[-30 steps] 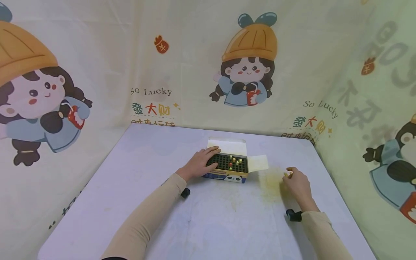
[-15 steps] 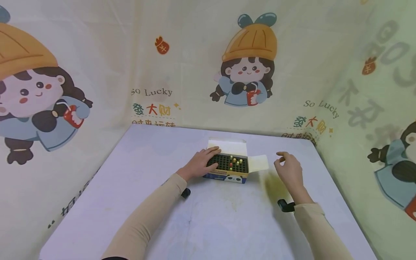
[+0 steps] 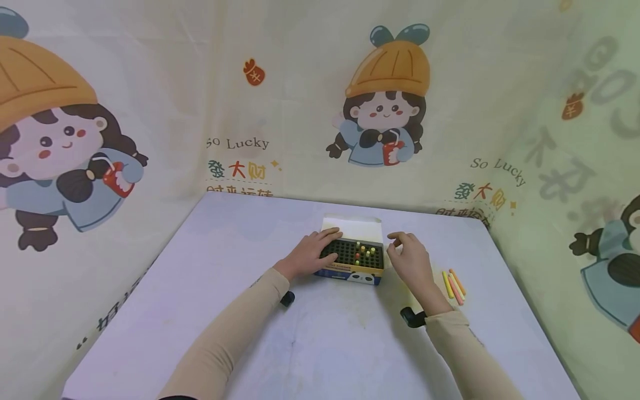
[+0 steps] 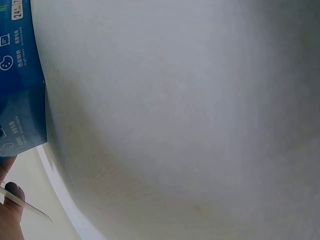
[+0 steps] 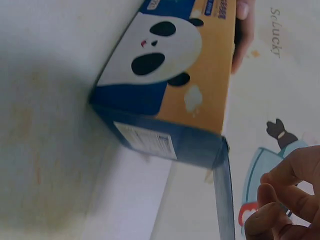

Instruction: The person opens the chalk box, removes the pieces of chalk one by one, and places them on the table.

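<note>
A blue and yellow chalk box point(image 3: 340, 274) with a panda on its front lies open on the table. Its black tray point(image 3: 345, 253) has rows of holes, and several short coloured chalks point(image 3: 368, 254) stand in the right half. My left hand point(image 3: 309, 254) holds the box's left end, thumb along the near side and fingers over the far side. By the box's right end hovers my right hand point(image 3: 414, 264). In the right wrist view its fingers point(image 5: 295, 200) are curled with thumb and fingertip together; no chalk shows between them.
Several chalks point(image 3: 454, 286), yellow, orange and pink, lie on the white table point(image 3: 340, 344) right of the right forearm. The box's white lid point(image 3: 352, 228) is folded back. Patterned cloth point(image 3: 300, 111) hangs behind and beside the table.
My right hand has moved left from above the chalks on the table to the box's right end, uncovering those chalks. My left hand has stayed on the box.
</note>
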Demonstrator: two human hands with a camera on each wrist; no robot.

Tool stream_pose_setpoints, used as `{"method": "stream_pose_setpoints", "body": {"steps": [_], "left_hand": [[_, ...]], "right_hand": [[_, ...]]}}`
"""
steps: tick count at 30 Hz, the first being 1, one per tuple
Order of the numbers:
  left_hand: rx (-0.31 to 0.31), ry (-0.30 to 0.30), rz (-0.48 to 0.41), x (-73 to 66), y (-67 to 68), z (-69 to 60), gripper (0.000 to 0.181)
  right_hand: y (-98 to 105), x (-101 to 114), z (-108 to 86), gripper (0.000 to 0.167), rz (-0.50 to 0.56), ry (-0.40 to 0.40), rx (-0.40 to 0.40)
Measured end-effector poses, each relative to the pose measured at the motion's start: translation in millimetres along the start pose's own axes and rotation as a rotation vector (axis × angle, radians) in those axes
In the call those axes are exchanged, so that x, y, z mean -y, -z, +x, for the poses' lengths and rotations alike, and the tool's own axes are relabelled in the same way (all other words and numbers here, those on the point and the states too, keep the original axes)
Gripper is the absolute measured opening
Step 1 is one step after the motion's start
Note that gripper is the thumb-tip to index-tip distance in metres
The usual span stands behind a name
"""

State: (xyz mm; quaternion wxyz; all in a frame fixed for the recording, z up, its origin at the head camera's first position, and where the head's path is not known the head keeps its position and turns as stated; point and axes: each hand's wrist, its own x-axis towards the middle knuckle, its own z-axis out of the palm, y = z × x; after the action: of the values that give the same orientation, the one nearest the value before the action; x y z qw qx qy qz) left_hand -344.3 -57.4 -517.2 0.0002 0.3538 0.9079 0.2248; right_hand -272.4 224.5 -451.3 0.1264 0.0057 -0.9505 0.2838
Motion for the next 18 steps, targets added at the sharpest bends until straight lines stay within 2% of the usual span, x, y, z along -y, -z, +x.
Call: {"method": "stream_pose_setpoints", "body": {"steps": [7,11,18], "left_hand": [[-0.002,-0.010,-0.006,-1.5,1.9,-0.2,0.065],[-0.002,0.016,-0.003,-2.2,2.5,-4.3,0.064],[0.017,0.018,-0.016,-4.1,4.3,-3.9,0.065]], "right_hand": [[-16.7,14.7,-0.9,0.024,-0.064,0.048,0.096],[-26.8,18.8,-2.0,0.022,-0.091,0.107,0.140],[-31.3,19.5,-1.0,0.021,-0.125,0.082,0.164]]}}
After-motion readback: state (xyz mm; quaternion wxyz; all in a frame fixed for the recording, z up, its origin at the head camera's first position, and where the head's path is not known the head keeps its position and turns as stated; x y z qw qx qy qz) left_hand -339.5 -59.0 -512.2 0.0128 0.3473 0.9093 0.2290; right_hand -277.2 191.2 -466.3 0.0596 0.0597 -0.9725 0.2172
